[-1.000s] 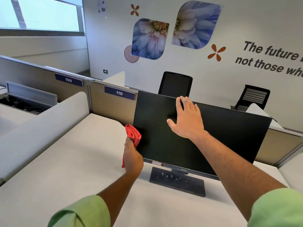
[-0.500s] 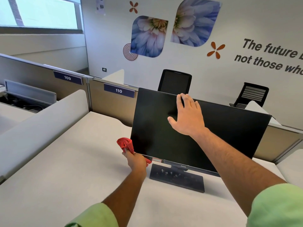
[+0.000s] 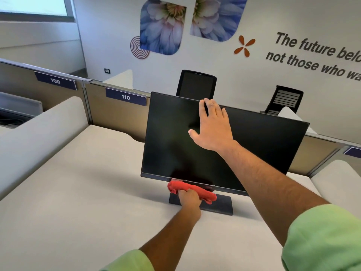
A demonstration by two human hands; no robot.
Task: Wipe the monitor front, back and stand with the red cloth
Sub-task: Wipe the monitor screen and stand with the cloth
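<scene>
A black monitor [image 3: 263, 145] with a dark screen stands on a flat rectangular stand [image 3: 222, 207] on the white desk [image 3: 78, 192]. My right hand [image 3: 212, 128] lies flat on the screen, its fingertips hooked over the top edge. My left hand [image 3: 189, 198] grips the bunched red cloth [image 3: 203, 192] and holds it just under the monitor's bottom bezel, over the left part of the stand. The stand's neck is hidden behind the cloth and the screen.
Low grey partitions [image 3: 37, 132] border the desk on the left and right. A beige divider with labels 109 and 110 [image 3: 126, 97] runs behind the monitor. Two black office chairs [image 3: 196, 83] stand beyond it, in front of a wall with flower pictures.
My left hand has carried the red cloth from the monitor's left edge down and to the right, under the bottom bezel onto the stand. My right hand has kept its place on the screen.
</scene>
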